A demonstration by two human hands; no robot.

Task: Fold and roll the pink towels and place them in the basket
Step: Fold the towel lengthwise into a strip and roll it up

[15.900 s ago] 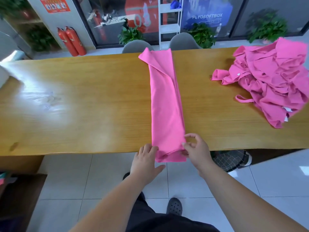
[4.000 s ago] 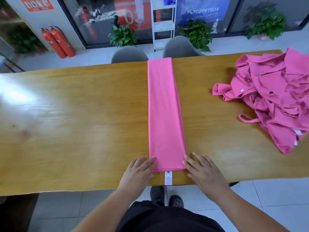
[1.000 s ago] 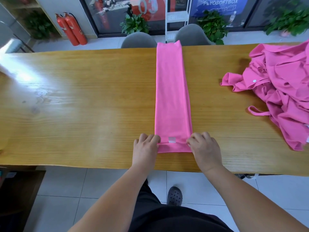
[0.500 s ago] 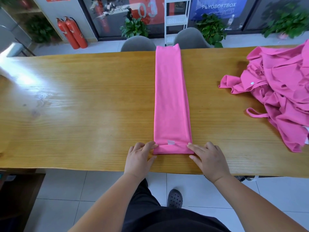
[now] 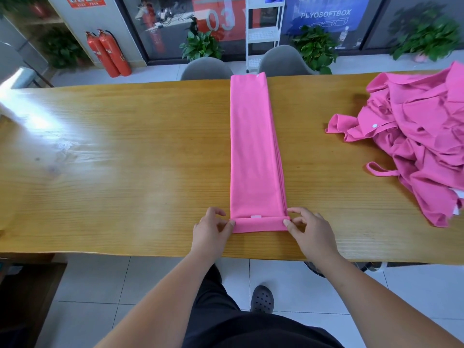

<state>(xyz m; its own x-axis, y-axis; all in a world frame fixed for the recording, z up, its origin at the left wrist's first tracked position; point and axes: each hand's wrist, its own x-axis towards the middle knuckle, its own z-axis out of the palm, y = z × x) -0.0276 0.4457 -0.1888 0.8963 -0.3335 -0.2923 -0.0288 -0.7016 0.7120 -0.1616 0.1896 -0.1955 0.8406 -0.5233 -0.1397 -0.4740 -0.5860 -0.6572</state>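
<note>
Hands: your left hand (image 5: 213,231) and right hand (image 5: 310,231) each pinch one side of the rolled end (image 5: 259,225) of the pink towel (image 5: 253,146).
Rolling: push away evenly and tight, sides level, or it cones.
Towel: a folded strip lying straight across the table (image 5: 125,146).
Basket: possibly that dark mesh (image 5: 313,268) under the edge, but it's hard to tell.

- Left forearm (image 5: 160,292) and right forearm (image 5: 364,292): bare and uncovered from the lower edge of the view to the wrists.
- Left hand (image 5: 212,231) and right hand (image 5: 310,232): bare.
- Black clothing (image 5: 251,330): plain, matt cloth across the lower middle.
- Trouser leg (image 5: 211,292): black, loose.
- Shoe (image 5: 262,298): dark grey clog with a rounded toe dotted with small round holes.
</note>
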